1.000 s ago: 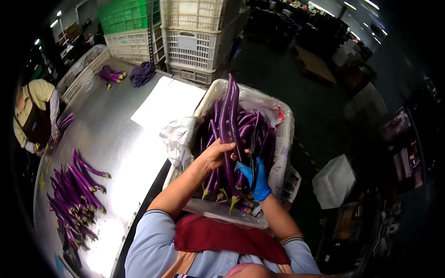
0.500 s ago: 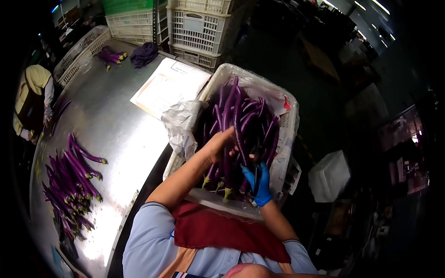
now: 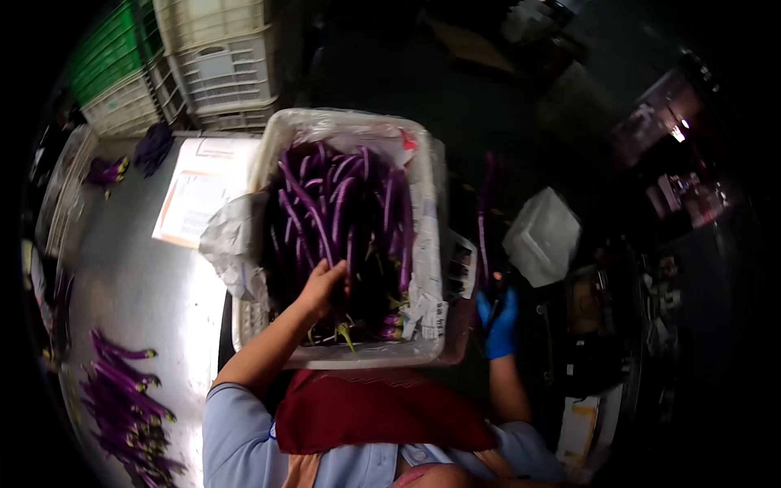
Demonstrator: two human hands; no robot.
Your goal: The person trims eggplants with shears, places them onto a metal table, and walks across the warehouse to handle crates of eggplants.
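Observation:
A white plastic crate (image 3: 433,244), lined with clear film and newspaper, is full of long purple eggplants (image 3: 342,207). Inside its near half, my bare left hand (image 3: 324,286) is closed around an eggplant lying among the others. Out beyond the crate's right side, my right hand (image 3: 501,324) in a blue glove grips a long eggplant (image 3: 485,224) that points away from me. A dark-handled tool (image 3: 492,311) is also in that hand; its kind cannot be made out through the blur.
On the metal table (image 3: 122,268) at left lie a pile of eggplants (image 3: 134,398), papers (image 3: 203,191) and a dark cloth (image 3: 153,149). Stacked crates (image 3: 224,77) stand at the back. A translucent white bin (image 3: 543,237) sits on the floor at right.
My right hand has moved from inside the crate out to the right, carrying an eggplant. My left hand remains over the crate. The view has turned rightward.

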